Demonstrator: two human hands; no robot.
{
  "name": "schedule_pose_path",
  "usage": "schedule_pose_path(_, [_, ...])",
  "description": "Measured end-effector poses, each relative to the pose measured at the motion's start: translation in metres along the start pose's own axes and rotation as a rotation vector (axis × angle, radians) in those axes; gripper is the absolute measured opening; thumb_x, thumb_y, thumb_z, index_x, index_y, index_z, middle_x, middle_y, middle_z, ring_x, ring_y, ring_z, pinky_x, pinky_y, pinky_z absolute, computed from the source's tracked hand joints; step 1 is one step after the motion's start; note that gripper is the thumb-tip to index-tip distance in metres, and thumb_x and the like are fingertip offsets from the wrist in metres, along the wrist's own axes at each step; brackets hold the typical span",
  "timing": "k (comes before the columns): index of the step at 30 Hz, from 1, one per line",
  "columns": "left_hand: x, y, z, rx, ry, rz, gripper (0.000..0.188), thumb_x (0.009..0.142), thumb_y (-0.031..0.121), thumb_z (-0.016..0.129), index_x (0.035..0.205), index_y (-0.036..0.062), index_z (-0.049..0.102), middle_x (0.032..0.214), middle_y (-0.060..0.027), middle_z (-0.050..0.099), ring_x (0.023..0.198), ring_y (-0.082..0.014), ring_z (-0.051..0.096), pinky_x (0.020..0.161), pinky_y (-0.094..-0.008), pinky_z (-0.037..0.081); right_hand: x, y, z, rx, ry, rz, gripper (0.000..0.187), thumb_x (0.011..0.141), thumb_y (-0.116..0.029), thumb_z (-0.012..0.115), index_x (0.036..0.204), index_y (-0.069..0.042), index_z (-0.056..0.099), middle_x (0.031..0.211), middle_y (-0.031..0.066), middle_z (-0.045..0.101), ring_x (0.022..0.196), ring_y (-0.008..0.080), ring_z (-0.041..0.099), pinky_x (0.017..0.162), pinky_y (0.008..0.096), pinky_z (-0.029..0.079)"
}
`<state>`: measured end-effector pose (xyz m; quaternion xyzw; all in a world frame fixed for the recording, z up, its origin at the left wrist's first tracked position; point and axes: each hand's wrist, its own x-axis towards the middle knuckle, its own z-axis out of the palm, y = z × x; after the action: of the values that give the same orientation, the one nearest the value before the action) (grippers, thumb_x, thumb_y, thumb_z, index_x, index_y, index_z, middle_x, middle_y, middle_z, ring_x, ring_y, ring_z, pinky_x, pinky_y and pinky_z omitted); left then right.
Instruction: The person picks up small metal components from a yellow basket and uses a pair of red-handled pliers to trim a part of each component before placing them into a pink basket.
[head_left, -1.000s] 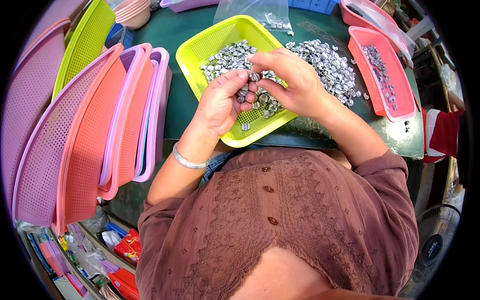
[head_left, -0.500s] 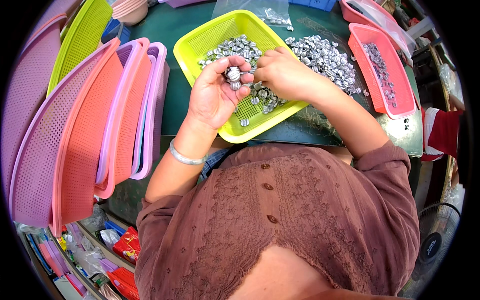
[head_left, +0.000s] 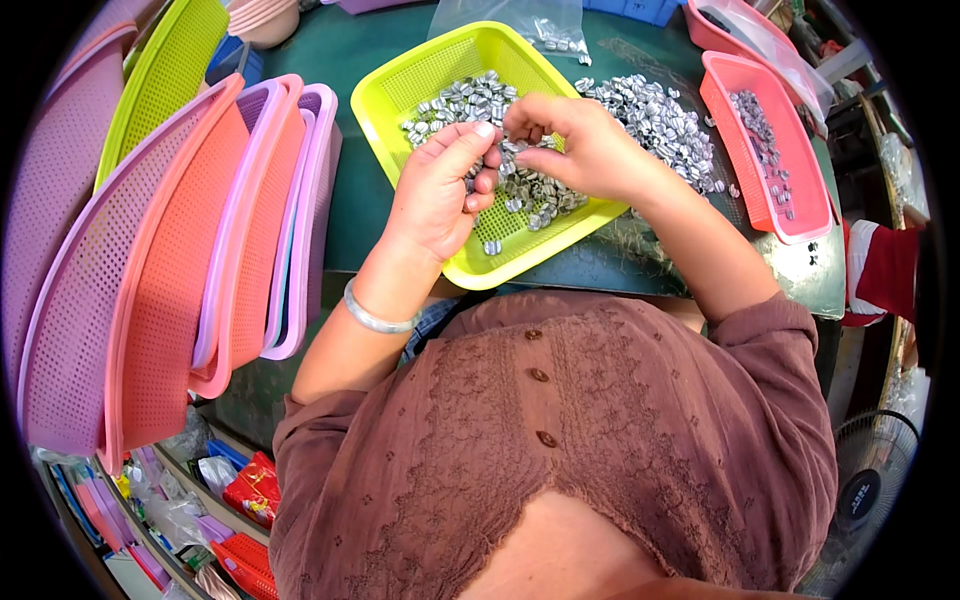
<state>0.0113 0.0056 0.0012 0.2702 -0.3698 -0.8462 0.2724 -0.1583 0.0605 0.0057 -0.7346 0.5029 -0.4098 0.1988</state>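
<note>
My left hand [head_left: 440, 185] is closed around small silver, dark-striped bead-like pieces, which its fingers mostly hide. Close beside its fingertips is my right hand [head_left: 585, 150], fingers curled and thumb apart from them, with nothing clearly visible in its grip. Both hands are above a yellow-green perforated plastic basket [head_left: 490, 272], which is tilted on the table. More of the same striped pieces [head_left: 465, 100] lie in the basket, with a cluster under my right hand. A large heap of loose striped pieces [head_left: 660, 125] lies on the table to the right of the basket.
A pink basket [head_left: 787, 222] with some pieces stands at the right on the green table [head_left: 345, 235]. Behind is a clear plastic bag [head_left: 480, 18] with pieces. Stacked purple and coral baskets [head_left: 170, 290] crowd the left; a fan [head_left: 860, 495] stands lower right.
My left hand has turned and closed over the pieces that showed in its fingers. My right hand's thumb and fingers have parted. The basket sits almost the same.
</note>
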Motion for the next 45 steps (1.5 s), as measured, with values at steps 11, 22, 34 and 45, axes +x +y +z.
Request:
schedule_pose_path(11, [-0.002,-0.001,0.003,0.097,-0.034,-0.044,0.01,0.083,0.015,0.056,0.086,0.0056,0.058,0.068,0.0017,0.053,0.052,-0.0038,0.043,0.041,-0.0143,0.03,-0.003,-0.016,0.001,-0.166,0.19,-0.251,0.053,0.06,0.005,0.063,0.11,-0.005,0.048,0.081,0.0092,0.055,0.078,0.0284,0.054,0.07,0.0356,0.044])
schedule_pose_path(22, [-0.004,-0.003,0.003,0.068,-0.058,-0.04,0.011,0.084,0.013,0.054,0.09,0.0055,0.059,0.07,0.0016,0.053,0.055,-0.0041,0.044,0.044,-0.0148,0.032,-0.007,-0.02,0.0,-0.107,0.202,-0.252,0.05,0.063,0.004,0.061,0.111,-0.005,0.048,0.081,0.0087,0.056,0.077,0.0274,0.055,0.069,0.0349,0.045])
schedule_pose_path(34, [-0.004,-0.004,0.001,0.098,-0.077,-0.019,0.012,0.084,0.015,0.055,0.092,0.0067,0.059,0.07,0.0028,0.053,0.056,-0.0039,0.044,0.045,-0.0146,0.033,-0.01,-0.019,0.003,-0.088,0.251,-0.231,0.046,0.065,0.004,0.061,0.109,-0.005,0.05,0.082,0.0078,0.057,0.077,0.0247,0.057,0.068,0.0321,0.046])
schedule_pose_path(45, [-0.004,-0.002,0.004,0.116,-0.067,-0.044,0.008,0.085,0.011,0.052,0.086,0.0045,0.055,0.071,-0.0001,0.052,0.055,-0.0053,0.042,0.043,-0.0159,0.029,-0.01,-0.018,0.002,0.029,0.24,-0.155,0.041,0.07,0.003,0.06,0.109,-0.003,0.05,0.083,0.0095,0.059,0.076,0.0191,0.06,0.068,0.0276,0.048])
